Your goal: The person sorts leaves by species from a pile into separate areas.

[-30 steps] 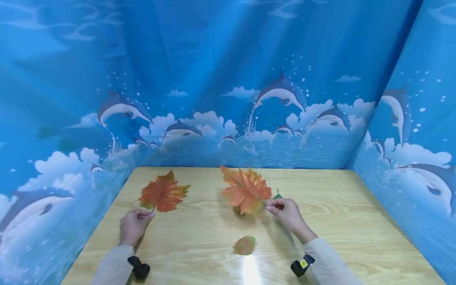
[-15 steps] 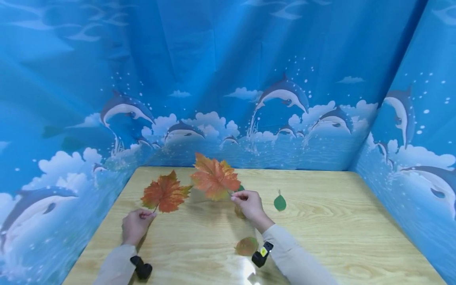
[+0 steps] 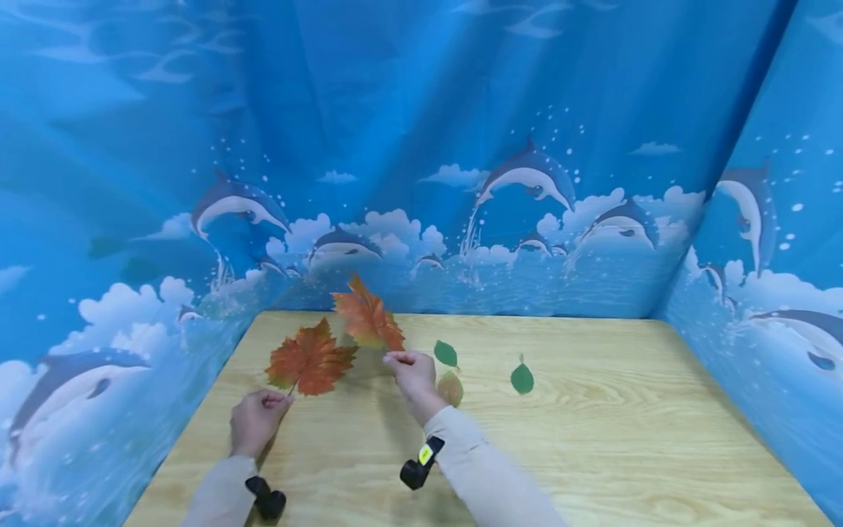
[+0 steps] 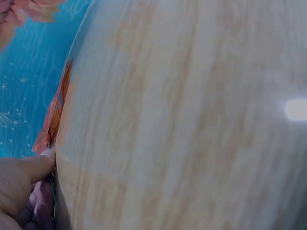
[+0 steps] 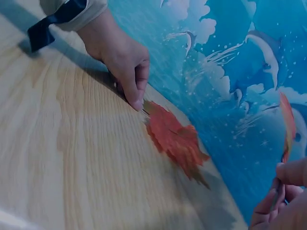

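Observation:
Toward the table's left side, my left hand (image 3: 255,423) pinches the stem of an orange-red maple leaf (image 3: 311,359), held low over the wood. My right hand (image 3: 415,382) grips a second maple leaf (image 3: 369,315) by its stem, raised beyond and to the right of the first. In the right wrist view this second leaf (image 5: 288,125) is seen nearly edge-on, while the left hand's leaf (image 5: 173,136) shows its broad face. The left wrist view has my left thumb and fingers (image 4: 29,167) on the stem, with that leaf (image 4: 56,112) edge-on.
Past my right hand lie a small green leaf (image 3: 446,353) and a reddish-green leaf (image 3: 451,389). Another green leaf (image 3: 522,378) lies further right. The wooden table (image 3: 626,432) meets a blue dolphin-print curtain (image 3: 408,161) at its back and sides.
My right hand has carried its maple leaf leftward to near the left one, turning it narrower to view. The small leaf nearest me has become hidden by my right arm. My left hand stays put.

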The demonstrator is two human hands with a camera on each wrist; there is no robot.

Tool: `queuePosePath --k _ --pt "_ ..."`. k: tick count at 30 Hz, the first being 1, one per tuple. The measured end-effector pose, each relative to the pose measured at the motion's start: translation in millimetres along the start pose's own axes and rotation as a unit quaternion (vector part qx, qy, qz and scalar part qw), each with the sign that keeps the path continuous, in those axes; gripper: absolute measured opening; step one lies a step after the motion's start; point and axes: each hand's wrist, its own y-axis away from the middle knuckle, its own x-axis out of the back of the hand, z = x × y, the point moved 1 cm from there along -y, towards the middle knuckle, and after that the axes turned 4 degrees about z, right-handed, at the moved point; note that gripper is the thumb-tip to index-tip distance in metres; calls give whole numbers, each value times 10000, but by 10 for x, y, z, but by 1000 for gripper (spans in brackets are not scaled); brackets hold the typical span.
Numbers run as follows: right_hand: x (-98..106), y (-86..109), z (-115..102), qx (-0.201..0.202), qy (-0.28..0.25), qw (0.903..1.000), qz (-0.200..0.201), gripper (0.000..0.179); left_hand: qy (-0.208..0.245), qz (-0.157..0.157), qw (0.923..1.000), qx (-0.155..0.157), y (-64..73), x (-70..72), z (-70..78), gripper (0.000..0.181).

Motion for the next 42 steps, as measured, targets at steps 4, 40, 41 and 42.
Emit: queuePosePath --k 4,40,41,42 --pt "-135 23 73 -345 -136 9986 388 11 -31 43 10000 -58 -4 0 -1 21" --pt "-721 316 516 -1085 -485 9925 -270 5 -85 94 9999 -26 19 9 27 21" --pt "-732 329 525 -968 -345 9945 -216 4 -91 103 9999 -26 20 9 23 21" --pt "-739 339 536 -829 -143 9963 -177 4 -90 118 9999 -23 20 11 19 21"
